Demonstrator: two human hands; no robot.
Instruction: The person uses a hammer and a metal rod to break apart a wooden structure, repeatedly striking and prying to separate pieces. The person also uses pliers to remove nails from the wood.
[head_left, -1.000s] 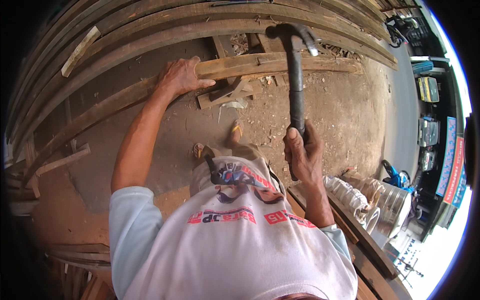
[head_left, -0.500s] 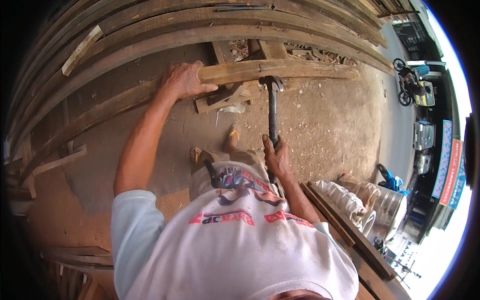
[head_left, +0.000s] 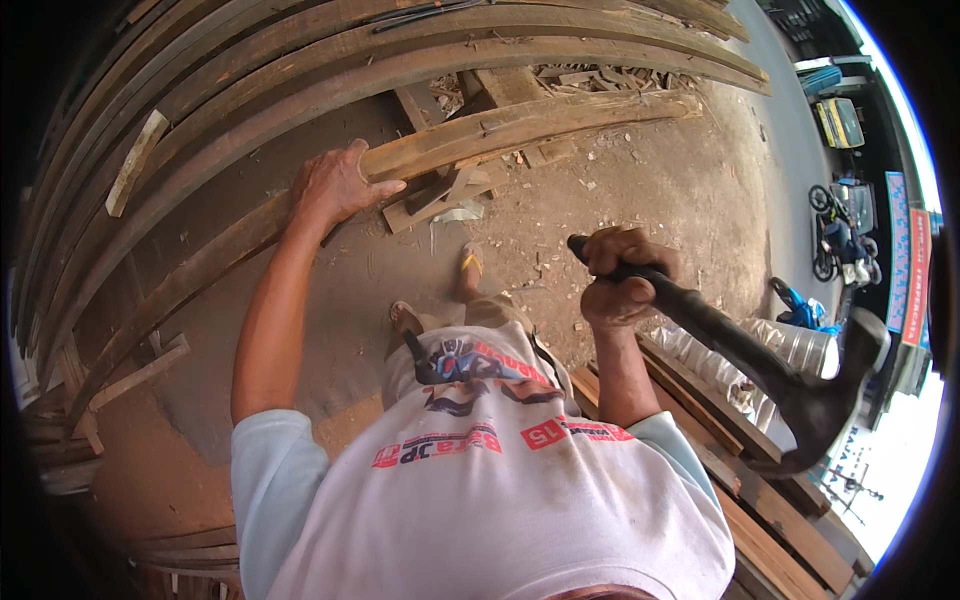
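Observation:
My left hand grips the upper edge of a long wooden plank that runs across the dirt ground. My right hand is closed around the black handle of a hammer. The hammer is raised and swung back to my right, its dark head near the right rim, well away from the plank. Short wooden blocks lie under the plank just right of my left hand. My feet in sandals stand on the dirt below the plank.
Several long bent planks are stacked behind the one I hold. Boards and clear plastic containers lie at my right. Wood scraps litter the ground; a parked motorbike stands by the road at far right.
The hammer head was down on the plank half a second ago. My right hand has since swung it up and back to the right. My left hand stays on the plank.

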